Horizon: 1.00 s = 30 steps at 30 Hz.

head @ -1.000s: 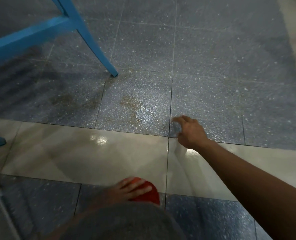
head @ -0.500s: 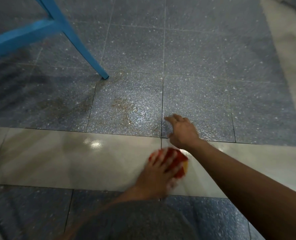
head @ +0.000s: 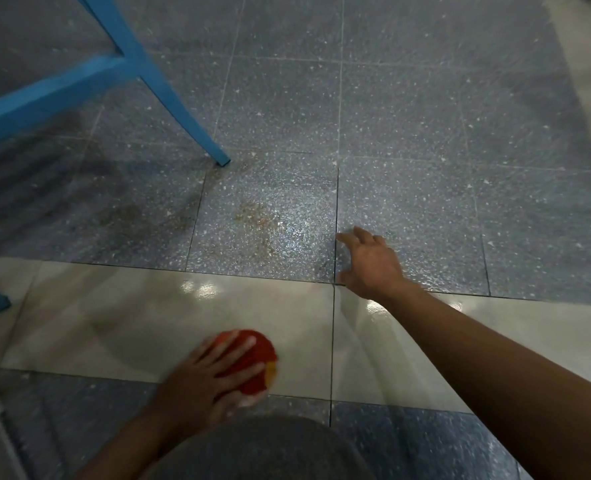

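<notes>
No readable text anywhere in view.

The red sponge shows no label, brand or print, and motion blurs it. The speckled floor bears only grout lines and a brown stain, no mark or number. The blue chair leg is plain paint, with no sticker or sign.
</notes>
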### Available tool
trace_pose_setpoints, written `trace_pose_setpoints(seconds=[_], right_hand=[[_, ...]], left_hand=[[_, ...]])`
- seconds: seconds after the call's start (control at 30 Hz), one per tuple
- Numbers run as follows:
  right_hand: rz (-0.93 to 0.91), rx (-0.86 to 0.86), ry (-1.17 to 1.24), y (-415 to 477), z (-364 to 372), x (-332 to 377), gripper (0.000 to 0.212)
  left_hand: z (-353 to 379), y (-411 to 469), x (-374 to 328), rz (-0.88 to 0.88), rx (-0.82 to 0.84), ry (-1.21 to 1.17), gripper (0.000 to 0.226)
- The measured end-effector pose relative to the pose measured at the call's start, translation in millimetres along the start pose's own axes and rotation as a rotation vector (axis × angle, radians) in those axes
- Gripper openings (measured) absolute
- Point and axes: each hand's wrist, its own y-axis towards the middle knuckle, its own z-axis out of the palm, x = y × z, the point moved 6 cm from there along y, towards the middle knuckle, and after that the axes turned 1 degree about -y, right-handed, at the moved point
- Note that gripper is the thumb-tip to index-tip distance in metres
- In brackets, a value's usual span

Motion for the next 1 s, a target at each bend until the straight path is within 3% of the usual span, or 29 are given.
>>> trace_pose_setpoints(seconds=[0.23, 0.5, 0.63, 0.77, 0.9, 1.0], right_hand=[[0.046, 0.018, -0.041, 24, -3, -10, 0.124], [0.098, 0.023, 0.009, 36, 1, -14, 0.123], [0.115, 0.016, 0.018, 39, 0, -12, 0.123], [0.117, 0.01, 0.019, 40, -1, -13, 0.123], [0.126, 0.019, 0.016, 41, -2, -12, 0.122], [0.125, 0.03, 0.016, 42, -1, -12, 0.123]], left_hand=[[-32, -11, 103, -0.576, -0.017, -0.211, 0.072], [-59, 91, 133, -1.02, -0.18, -0.258, 0.08], [-77, 157, 115, -0.964, -0.193, -0.273, 0.082], [-75, 205, 53, -0.649, -0.18, -0.228, 0.067], [-50, 165, 20, -0.292, -0.107, -0.168, 0.06], [-47, 108, 80, -0.367, -0.098, -0.141, 0.06]])
